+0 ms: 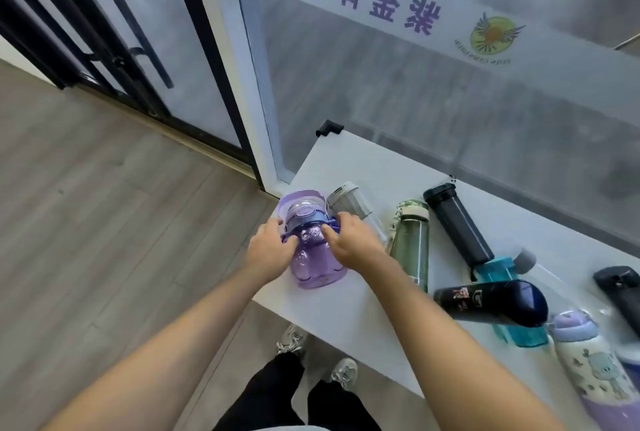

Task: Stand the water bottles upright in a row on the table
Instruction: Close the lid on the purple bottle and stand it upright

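A purple see-through bottle (313, 257) with a blue-purple lid stands at the left end of the white table (349, 312). My left hand (268, 252) grips its left side just under the lid, and my right hand (349, 243) grips its right side. Just behind it is a clear bottle with a grey cap (348, 203). To the right come a green bottle (410, 240), a tall black bottle (457, 222), a teal bottle (509, 299), a dark blue bottle (495, 302) lying on its side, and a white and purple bottle (592, 364).
A frosted glass wall (433, 91) with purple lettering runs right behind the table. Another dark bottle (620, 295) is at the far right edge. Wooden floor (104, 222) and a glass door lie to the left. My legs and shoes (343, 373) are below the table's front edge.
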Demonstrator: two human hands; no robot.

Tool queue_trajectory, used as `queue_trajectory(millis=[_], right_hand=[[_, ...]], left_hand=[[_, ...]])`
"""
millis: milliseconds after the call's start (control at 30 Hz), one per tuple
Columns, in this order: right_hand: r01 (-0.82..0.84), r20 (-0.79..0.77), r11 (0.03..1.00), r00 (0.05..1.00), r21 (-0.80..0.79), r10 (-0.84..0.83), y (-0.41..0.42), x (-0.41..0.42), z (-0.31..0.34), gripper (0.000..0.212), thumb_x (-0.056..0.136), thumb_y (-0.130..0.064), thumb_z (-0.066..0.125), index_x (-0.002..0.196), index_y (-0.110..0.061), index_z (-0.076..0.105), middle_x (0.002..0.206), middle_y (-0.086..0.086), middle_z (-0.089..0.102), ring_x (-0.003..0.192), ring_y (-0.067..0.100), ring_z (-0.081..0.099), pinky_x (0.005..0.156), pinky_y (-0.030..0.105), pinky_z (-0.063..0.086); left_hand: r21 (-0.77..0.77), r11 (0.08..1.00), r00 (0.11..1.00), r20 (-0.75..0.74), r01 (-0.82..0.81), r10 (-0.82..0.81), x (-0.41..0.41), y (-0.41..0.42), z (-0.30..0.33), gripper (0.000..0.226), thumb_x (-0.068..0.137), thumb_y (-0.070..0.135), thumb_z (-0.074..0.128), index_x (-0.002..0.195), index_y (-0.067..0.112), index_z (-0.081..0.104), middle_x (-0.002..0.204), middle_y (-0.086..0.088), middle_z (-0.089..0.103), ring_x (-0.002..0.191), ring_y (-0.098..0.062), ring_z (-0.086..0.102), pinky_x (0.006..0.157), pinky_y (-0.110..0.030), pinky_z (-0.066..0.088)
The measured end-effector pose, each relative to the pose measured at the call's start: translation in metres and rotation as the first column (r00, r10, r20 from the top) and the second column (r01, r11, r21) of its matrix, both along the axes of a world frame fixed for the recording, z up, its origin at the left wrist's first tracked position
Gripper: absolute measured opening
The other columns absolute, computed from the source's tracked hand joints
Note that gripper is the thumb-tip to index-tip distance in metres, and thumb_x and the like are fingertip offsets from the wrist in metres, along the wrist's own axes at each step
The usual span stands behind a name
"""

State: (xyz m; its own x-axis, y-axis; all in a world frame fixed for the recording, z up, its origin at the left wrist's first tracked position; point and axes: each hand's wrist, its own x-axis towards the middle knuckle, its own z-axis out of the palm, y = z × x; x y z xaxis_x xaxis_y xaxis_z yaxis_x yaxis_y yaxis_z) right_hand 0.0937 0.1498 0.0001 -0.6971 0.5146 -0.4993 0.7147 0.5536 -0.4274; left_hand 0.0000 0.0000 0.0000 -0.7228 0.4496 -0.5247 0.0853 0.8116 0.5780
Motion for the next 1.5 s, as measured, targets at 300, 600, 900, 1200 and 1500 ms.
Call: queue_trajectory(millis=[300,600,900,1200,1500], right_hand=[[0.303,0.018,0.896,0.949,-0.326,-0.314,0.006,-0.022,-0.021,0.040,0.096,-0.046,0.055,0.106,-0.006,0.057,0.097,0.004,0.058,0.088,0.024,0.055,0.073,0.032,0.040],[0.485,0.003,0.709,0.826,-0.513,-0.563,-0.013,-0.012,-0.030,0.054,0.077,-0.056,0.066,0.114,-0.018,0.070,0.118,0.006,0.064,0.096,0.017,0.064,0.087,0.034,0.053],[0.429,-0.217,0.598,0.660,-0.677,-0.719,-0.027,0.008,-0.012,0.025,0.098,-0.042,0.059,0.112,-0.022,0.062,0.113,0.005,0.069,0.107,0.021,0.066,0.087,0.031,0.052],[0.358,-0.341,0.639,0.617,-0.681,-0.709,-0.031,0.024,0.003,0.021,0.102,-0.021,0.056,0.106,-0.016,0.075,0.088,-0.003,0.073,0.074,-0.002,0.063,0.068,0.014,0.047],[0.439,-0.278,0.699,0.696,-0.565,-0.662,-0.038,0.040,-0.002,0.022,0.098,-0.032,0.062,0.120,-0.029,0.061,0.093,0.000,0.070,0.077,0.006,0.066,0.063,0.010,0.046]], left_hand=[[0.014,0.905,0.743,0.576,-0.426,0.341,-0.021,0.018,-0.009,0.012,0.090,0.021,0.051,0.090,0.015,0.061,0.077,-0.005,0.059,0.073,-0.025,0.056,0.074,-0.044,0.059],[0.064,0.873,0.708,0.615,-0.484,0.347,-0.023,0.004,-0.014,0.015,0.085,0.014,0.047,0.092,0.018,0.059,0.086,-0.003,0.058,0.076,-0.021,0.053,0.070,-0.039,0.053],[0.447,0.668,0.789,0.479,-0.595,0.383,-0.017,-0.010,-0.021,0.022,0.102,0.030,0.045,0.092,0.015,0.058,0.092,-0.003,0.062,0.084,-0.018,0.060,0.065,-0.024,0.045],[0.549,0.735,0.916,0.278,-0.398,0.289,-0.010,-0.018,-0.023,0.027,0.101,0.036,0.047,0.084,0.023,0.062,0.075,0.013,0.060,0.070,-0.003,0.052,0.073,-0.029,0.042],[0.470,0.799,0.926,0.216,-0.375,0.309,-0.002,-0.024,-0.017,0.014,0.094,0.030,0.062,0.098,0.017,0.066,0.084,-0.001,0.071,0.067,-0.002,0.063,0.066,-0.021,0.048]])
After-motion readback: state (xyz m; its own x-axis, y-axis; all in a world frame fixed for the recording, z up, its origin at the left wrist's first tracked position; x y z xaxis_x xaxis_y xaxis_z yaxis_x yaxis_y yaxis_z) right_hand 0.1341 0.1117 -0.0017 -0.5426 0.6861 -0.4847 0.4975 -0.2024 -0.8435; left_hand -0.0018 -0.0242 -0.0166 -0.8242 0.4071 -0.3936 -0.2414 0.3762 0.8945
